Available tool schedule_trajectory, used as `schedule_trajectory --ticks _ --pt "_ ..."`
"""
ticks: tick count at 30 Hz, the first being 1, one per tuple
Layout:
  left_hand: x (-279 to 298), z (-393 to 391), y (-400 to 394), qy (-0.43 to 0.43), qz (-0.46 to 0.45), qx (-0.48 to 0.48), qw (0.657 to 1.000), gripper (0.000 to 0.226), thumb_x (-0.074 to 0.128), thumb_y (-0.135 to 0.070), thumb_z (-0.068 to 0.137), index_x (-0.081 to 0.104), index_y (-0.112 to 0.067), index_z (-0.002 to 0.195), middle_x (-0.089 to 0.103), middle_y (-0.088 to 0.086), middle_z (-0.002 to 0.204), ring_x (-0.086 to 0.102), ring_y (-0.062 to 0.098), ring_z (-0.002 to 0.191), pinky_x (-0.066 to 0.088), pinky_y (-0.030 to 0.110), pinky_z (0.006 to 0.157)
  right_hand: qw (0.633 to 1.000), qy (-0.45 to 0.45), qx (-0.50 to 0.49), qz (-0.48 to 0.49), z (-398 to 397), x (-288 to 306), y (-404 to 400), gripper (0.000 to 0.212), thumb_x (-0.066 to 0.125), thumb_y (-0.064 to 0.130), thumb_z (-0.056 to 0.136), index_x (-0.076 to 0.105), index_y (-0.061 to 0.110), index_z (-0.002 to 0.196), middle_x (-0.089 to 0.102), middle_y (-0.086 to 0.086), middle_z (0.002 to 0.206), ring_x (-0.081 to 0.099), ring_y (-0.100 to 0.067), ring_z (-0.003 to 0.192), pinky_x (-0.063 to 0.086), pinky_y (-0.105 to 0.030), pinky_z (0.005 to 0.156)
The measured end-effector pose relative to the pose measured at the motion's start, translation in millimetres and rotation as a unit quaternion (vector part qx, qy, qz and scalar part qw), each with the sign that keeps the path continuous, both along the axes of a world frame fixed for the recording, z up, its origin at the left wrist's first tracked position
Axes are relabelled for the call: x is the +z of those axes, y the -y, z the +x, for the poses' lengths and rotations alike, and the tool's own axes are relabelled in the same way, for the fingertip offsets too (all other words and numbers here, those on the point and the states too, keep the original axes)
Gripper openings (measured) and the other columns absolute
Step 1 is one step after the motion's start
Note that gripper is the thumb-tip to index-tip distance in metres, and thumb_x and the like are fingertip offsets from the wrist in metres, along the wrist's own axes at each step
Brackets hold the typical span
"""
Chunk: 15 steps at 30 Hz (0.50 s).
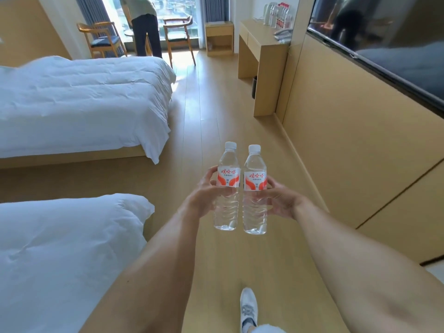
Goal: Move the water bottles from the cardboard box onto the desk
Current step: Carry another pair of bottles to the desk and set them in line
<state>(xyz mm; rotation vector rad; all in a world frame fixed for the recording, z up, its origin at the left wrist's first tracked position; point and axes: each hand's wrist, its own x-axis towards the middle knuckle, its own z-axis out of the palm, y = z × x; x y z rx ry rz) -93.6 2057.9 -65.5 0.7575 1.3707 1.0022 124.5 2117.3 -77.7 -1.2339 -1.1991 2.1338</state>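
Above the floor (216, 111) | left hand (204, 195) fingers curled round left bottle (227, 188) | right hand (281, 200) fingers round right bottle (255, 191)

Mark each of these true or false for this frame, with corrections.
1. Each hand holds one bottle. True: left hand holds the left bottle, right hand holds the right bottle.
2. Both bottles are upright with caps on. True.
3. The held bottles rest on the desk. False: they are in the air over the floor, far from it.
4. The desk holds no bottles. False: several stand at its far end.
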Motion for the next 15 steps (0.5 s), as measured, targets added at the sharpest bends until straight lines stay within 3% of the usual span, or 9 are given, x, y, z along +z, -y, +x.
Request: schedule_trajectory --ticks 5,10,15 --pt "11.5 -13.9 -88.8 -0.010 -0.001 0.019 1.000 0.086 0.081 0.004 0.075 0.044 -0.035 0.143 0.068 0.015 0.122 0.067 0.036 0.111 0.047 0.068 0.096 1.000 -0.012 0.011 -0.011 -12.7 10.0 -97.0 0.086 0.086 0.003 0.057 0.055 0.029 0.134 0.073 -0.006 0.115 0.072 -0.026 0.100 0.059 -0.049 0.079" --pt "15.9 -28.3 -167.7 -0.005 -0.006 0.042 0.999 0.089 0.082 0.004 0.074 0.043 -0.034 0.144 0.066 0.015 0.123 0.067 0.036 0.111 0.047 0.068 0.097 1.000 -0.016 0.018 -0.016 -29.6 13.1 -182.0 0.086 0.088 0.004 0.057 0.056 0.029 0.133 0.073 -0.006 0.117 0.071 -0.026 0.101 0.058 -0.053 0.086" --pt "12.2 -45.7 -239.2 0.002 -0.008 0.040 0.999 0.087 0.079 0.005 0.077 0.042 -0.034 0.144 0.065 0.016 0.126 0.065 0.036 0.113 0.047 0.069 0.095 1.000 -0.007 0.014 -0.017 -45.7 6.3 -253.9 0.075 0.086 0.000 0.070 0.057 0.031 0.131 0.072 -0.006 0.121 0.070 -0.029 0.106 0.051 -0.061 0.096"
